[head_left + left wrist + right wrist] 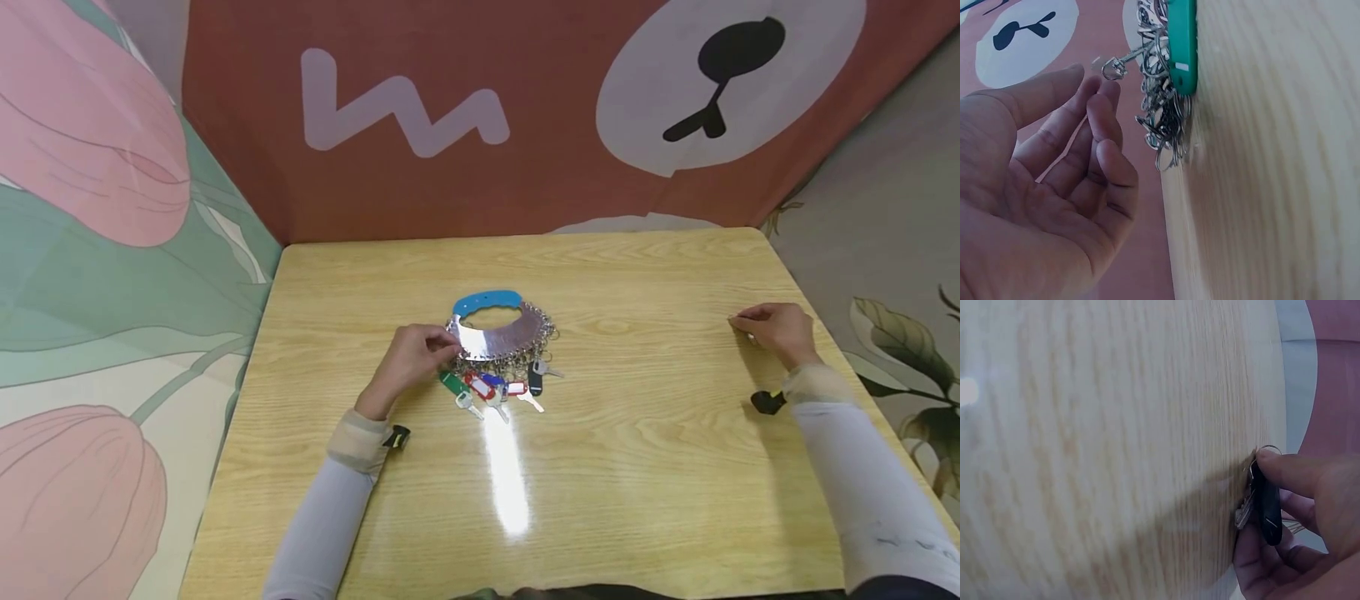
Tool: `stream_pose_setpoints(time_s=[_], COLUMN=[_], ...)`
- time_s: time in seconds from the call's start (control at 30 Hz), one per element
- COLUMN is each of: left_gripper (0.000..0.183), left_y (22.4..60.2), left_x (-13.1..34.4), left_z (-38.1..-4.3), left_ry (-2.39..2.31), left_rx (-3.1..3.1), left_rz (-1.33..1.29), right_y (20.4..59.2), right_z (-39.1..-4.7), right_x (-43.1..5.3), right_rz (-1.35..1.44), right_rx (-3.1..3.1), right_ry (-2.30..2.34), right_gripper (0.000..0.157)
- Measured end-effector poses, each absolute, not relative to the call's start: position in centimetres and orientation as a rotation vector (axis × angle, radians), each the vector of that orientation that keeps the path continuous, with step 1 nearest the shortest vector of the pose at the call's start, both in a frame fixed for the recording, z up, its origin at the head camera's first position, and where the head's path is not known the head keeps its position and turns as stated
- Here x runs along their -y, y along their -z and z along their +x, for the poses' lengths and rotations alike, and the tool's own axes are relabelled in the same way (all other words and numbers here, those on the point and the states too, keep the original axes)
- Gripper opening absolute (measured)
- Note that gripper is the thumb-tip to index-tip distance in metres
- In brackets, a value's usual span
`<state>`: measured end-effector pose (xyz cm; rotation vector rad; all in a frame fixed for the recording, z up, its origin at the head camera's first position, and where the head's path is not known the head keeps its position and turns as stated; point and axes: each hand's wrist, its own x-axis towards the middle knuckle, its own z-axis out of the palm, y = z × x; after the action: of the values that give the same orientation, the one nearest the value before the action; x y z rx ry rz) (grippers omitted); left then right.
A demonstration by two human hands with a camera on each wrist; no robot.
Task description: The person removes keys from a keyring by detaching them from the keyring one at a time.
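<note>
Holding black tag (1270, 515) in right fingers (1252, 561)

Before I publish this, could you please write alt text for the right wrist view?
A person's right grip holds a black tag and a metal key with a thin ring, over a pale wood-grain tabletop; a reddish backdrop shows beyond.

Counted: 2 hands (776, 332), 1 table (637, 475), 1 blue handle (487, 299), 6 visible tags (536, 380), at least 5 keys (465, 401).
</note>
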<state>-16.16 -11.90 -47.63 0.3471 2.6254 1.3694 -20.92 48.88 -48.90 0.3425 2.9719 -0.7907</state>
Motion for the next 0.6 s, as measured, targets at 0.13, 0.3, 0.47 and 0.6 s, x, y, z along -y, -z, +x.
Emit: stream_pose_setpoints(time_s=[0.13,0.3,0.47,0.6], left_gripper=[0.011,0.017,0.018,0.018], left_y=[47.8,47.7,47.6,47.7], left_x=[12.2,12.5,12.8,12.9], left_z=[-16.4,-16.5,-16.6,-16.6], left_ry=[-1.344,-1.362,-1.370,-1.372], left_rx=[-2.653,-2.652,-2.660,-2.668], left_rz=[0.336,0.293,0.286,0.296], right_y=[49.2,49.0,48.5,47.6], right_z=[-20.6,-20.2,-20.0,-20.1], right_x=[-49.1,-49.1,-48.6,-46.9], right_rz=[0.337,0.299,0.241,0.127], right_rx=[-3.002,-3.032,-3.031,-3.096], right_ry=[0.762,0.728,0.699,0.689], right_gripper=[0.049,0.048,0.050,0.048])
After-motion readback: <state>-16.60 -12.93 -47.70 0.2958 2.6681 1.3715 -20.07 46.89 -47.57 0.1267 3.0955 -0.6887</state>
